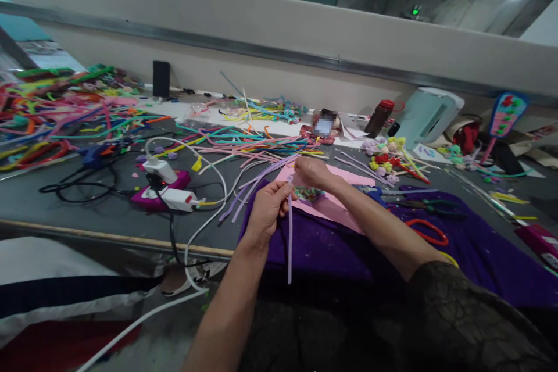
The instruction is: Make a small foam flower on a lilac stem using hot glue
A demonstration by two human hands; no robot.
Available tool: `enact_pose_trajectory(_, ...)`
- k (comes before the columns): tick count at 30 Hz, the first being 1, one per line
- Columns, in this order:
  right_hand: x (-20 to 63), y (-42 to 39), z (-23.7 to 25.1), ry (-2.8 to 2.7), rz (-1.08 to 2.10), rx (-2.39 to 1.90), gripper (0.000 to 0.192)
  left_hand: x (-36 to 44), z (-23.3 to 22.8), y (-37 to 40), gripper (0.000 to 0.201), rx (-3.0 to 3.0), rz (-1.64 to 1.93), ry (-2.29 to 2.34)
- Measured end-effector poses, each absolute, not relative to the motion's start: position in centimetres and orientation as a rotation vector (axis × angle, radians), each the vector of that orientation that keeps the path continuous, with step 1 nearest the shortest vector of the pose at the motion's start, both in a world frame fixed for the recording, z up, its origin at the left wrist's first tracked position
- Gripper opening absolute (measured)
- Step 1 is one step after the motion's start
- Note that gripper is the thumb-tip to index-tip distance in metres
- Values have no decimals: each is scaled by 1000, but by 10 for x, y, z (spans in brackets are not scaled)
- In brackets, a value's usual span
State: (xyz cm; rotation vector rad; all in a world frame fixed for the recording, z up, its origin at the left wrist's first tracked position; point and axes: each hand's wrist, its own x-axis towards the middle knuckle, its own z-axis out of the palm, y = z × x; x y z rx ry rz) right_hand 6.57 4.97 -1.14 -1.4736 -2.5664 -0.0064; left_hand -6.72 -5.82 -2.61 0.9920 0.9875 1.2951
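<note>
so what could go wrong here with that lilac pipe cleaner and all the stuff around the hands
1. The left hand pinches the lilac pipe cleaner only near its top; the long tail hangs free past the table edge and may snag the purple cloth.
2. The right hand works over the pink sheet, close to loose stems that could tangle in.
3. The white cable trails off the table beside the left arm, so an elbow might tug the plugged adapters.
</note>
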Motion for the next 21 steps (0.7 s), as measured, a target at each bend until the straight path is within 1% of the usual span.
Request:
enact_pose_trajectory(2, 73, 42, -2, -2517, 110, -1428, 22, -67, -24, -59, 29, 968, 1263, 989)
enact_pose_trajectory(3, 78, 36, 3, -2480, 245, -1365, 21, -67, -24, -58, 30, 950, 1242, 990)
enact_pose_trajectory(6, 94, 15, 11, -2207, 948, -1032, 17, -67, -24, -57, 31, 907, 1175, 966)
enact_pose_trajectory(7, 99, 9, 12, -2101, 1139, -937, 17, -67, -25, -57, 31, 903, 1153, 950)
enact_pose_trajectory(9, 107, 0, 10, -1923, 1375, -834, 19, -66, -27, -56, 32, 911, 1108, 928)
enact_pose_trajectory(13, 113, -7, 2, -1715, 1539, -785, 28, -63, -30, -55, 32, 951, 1087, 948)
enact_pose_trajectory(21, 105, -15, -6, -1751, 1525, -737, 33, -60, -30, -57, 31, 1030, 1082, 985)
